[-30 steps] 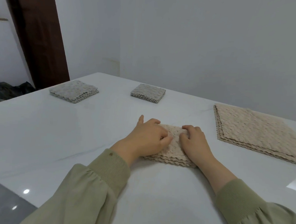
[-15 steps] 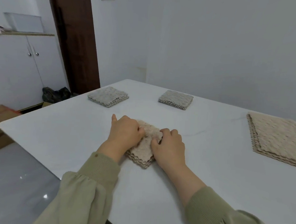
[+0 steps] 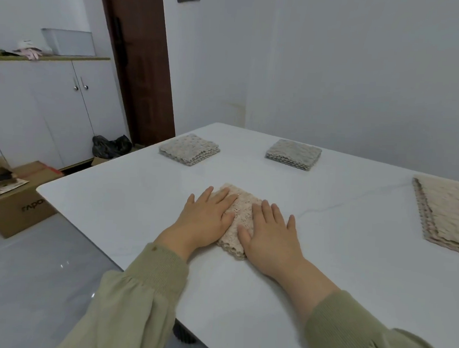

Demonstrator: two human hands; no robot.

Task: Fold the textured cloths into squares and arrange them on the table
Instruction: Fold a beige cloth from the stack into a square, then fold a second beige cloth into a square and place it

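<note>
Both hands, left hand (image 3: pixel 205 221) and right hand (image 3: pixel 270 236), press flat with straight fingers (image 3: pixel 265 211) on a folded beige cloth (image 3: pixel 240 218) mid-surface (image 3: pixel 324 275); two folded squares (image 3: pixel 189 148) lie toward 12 o'clock, an unfolded stack (image 3: pixel 448 213) at 3 o'clock.

Left square (image 3: pixel 189 149), right square (image 3: pixel 293 154) behind cloth (image 3: pixel 240 215); stack (image 3: pixel 451 213) rightward.

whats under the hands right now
The left hand and right hand lie flat on a folded beige cloth on the white table; its parts beneath the palms are hidden.
</note>
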